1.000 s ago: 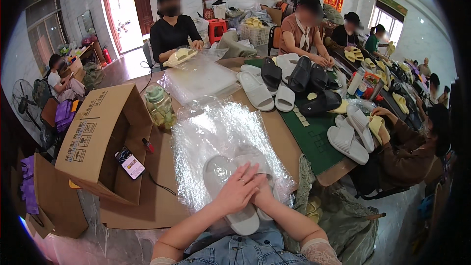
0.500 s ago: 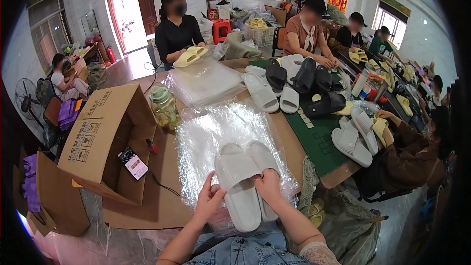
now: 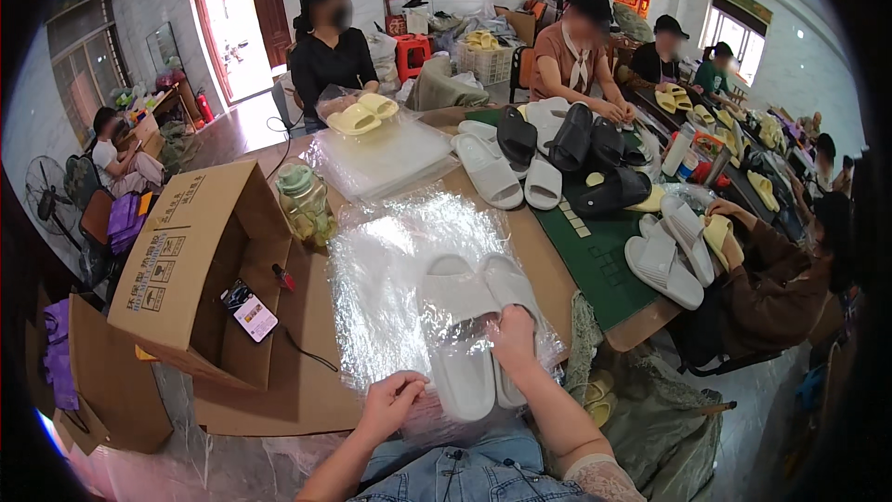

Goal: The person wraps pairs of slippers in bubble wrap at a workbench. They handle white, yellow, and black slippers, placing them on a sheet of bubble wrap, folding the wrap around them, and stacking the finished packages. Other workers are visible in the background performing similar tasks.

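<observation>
A pair of white slippers [image 3: 469,330] is laid side by side on a stack of clear plastic bags [image 3: 390,270]. The pair's near end is pressed by the right hand [image 3: 513,339], fingers curled over it. The bags' near edge is pinched by the left hand [image 3: 395,400]. A cardboard box [image 3: 186,260] lies further left.

Long wooden work table [image 3: 548,256], near end covered by flattened cardboard [image 3: 279,390], green cutting mat [image 3: 595,260] on the right part. Directly on it: stack of clear plastic bags [image 3: 390,297], open cardboard box [image 3: 186,270] on its side, glass jar [image 3: 302,204]. Loose white slippers [image 3: 502,177] and black slippers [image 3: 581,153] lie farther along.
</observation>
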Available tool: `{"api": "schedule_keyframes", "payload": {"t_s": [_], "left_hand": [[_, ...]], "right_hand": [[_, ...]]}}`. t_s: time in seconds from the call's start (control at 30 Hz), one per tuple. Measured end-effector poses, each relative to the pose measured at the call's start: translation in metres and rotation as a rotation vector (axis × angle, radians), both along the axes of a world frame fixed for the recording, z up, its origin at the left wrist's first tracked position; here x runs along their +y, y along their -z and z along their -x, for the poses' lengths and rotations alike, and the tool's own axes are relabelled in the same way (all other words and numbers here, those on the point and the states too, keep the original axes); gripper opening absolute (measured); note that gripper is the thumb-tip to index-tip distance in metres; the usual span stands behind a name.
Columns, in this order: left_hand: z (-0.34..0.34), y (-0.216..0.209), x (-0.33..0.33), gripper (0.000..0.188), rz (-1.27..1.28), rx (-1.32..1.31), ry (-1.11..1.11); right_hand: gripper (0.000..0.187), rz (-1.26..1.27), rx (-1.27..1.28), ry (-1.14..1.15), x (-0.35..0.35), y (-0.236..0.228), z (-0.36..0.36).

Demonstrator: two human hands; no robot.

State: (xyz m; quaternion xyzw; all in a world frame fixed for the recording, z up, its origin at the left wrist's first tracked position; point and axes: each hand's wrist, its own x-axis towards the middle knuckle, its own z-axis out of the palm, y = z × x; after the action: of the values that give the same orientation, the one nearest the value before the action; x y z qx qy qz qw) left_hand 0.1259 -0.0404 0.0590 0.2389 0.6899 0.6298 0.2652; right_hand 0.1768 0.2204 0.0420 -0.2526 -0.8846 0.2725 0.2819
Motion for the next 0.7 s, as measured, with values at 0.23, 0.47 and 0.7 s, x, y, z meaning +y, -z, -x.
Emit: {"api": "schedule_keyframes", "payload": {"t_s": [0.23, 0.47, 0.7], "left_hand": [[0.007, 0.011, -0.023, 0.016, 0.082, 0.011, 0.044], [0.005, 0.025, -0.035, 0.018, 0.169, -0.049, 0.210], [0.016, -0.026, -0.047, 0.029, 0.506, 0.240, 0.190]], "right_hand": [[0.025, -0.009, -0.189, -0.263, -0.013, 0.006, 0.011], [0.023, -0.015, -0.069, -0.221, -0.012, 0.008, 0.039], [0.029, -0.003, -0.186, -0.211, -0.043, -0.002, 0.046]]}}
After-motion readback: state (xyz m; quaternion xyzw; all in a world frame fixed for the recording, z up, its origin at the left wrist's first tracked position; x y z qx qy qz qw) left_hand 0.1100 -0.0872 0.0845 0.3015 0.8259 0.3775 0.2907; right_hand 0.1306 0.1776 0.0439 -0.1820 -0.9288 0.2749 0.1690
